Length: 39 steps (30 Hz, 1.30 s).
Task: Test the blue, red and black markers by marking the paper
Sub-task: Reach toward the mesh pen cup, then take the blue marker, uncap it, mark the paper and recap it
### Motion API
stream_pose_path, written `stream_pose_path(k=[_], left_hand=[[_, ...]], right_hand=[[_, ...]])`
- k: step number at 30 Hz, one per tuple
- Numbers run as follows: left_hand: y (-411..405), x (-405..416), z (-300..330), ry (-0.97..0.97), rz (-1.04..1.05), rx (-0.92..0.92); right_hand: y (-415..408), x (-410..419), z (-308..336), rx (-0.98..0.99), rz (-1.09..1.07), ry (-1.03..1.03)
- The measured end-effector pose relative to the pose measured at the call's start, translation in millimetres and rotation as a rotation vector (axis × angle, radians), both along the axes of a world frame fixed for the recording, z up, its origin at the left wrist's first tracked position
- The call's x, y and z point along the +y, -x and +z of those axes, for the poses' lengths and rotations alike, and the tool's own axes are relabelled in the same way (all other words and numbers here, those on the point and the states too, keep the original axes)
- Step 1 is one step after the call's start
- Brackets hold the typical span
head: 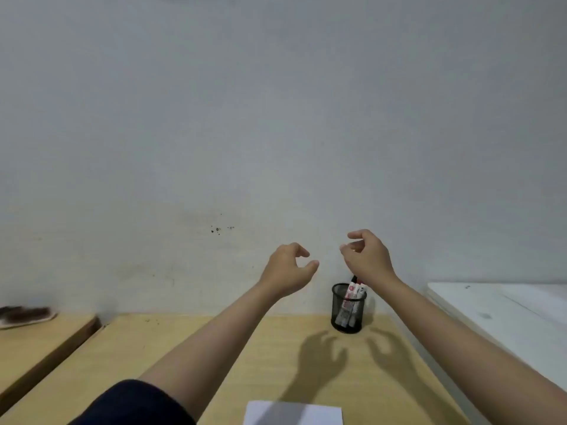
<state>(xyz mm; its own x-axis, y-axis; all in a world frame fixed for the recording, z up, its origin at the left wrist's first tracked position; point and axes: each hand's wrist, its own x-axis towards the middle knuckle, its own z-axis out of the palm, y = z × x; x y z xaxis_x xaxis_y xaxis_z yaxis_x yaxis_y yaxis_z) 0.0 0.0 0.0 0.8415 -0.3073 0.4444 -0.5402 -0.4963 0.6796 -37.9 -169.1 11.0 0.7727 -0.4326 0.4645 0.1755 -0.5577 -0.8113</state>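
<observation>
At the far left a dark brush-like object [26,314] lies on a neighbouring wooden surface, blurred and partly cut by the edge, so I cannot say what it is. Moving right, the left hand [288,273] is raised above the wooden desk [171,357], fingers curled and thumb apart from them in a loose half-open pinch, with nothing in it. The sheet of paper [293,413] lies at the near edge of the desk, cut off at the bottom, and what shows of it looks unmarked. Further right, the markers [352,297] stand in a black mesh pen cup [348,311] at the back of the desk near the wall, just below the right hand [369,259], which is also lifted, half curled and empty. The step in hand seems to be picking the first marker: it would go best to lower the right hand straight onto one barrel, pinch it near the top and draw it upward so the light cup does not tip, with the left hand free to steady the cup or pull the cap. The marker caps are partly hidden behind the right wrist, so their colours are hard to tell; a white surface [503,311] at the far right is cut off
</observation>
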Motion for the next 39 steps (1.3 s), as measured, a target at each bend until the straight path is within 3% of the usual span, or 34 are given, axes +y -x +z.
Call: stream_pose_path(k=[12, 16, 28, 36, 39], left_hand=[[-16.4, -37.4, -81.4, -0.162, -0.046, 0.127], [-39.9, -65.1, -100.1, -0.156, -0.055, 0.161], [-106.3, -128.5, -143.2, -0.034, 0.019, 0.038], [-105.5, -127.7, -140.0, -0.021, 0.028, 0.02], [-92.2, -120.8, -123.4, 0.111, -0.021, 0.087]], right_hand=[[16.7, -53.4, -74.7, 0.181, -0.112, 0.098], [-11.7, -76.0, -87.7, 0.237, -0.142, 0.13], [-103.5, -109.7, -119.1, 0.282, -0.237, 0.353], [-93.0, -98.5, -105.7, -0.038, -0.182, 0.246], [-66.0, -90.0, -82.2, -0.219, -0.161, 0.213]])
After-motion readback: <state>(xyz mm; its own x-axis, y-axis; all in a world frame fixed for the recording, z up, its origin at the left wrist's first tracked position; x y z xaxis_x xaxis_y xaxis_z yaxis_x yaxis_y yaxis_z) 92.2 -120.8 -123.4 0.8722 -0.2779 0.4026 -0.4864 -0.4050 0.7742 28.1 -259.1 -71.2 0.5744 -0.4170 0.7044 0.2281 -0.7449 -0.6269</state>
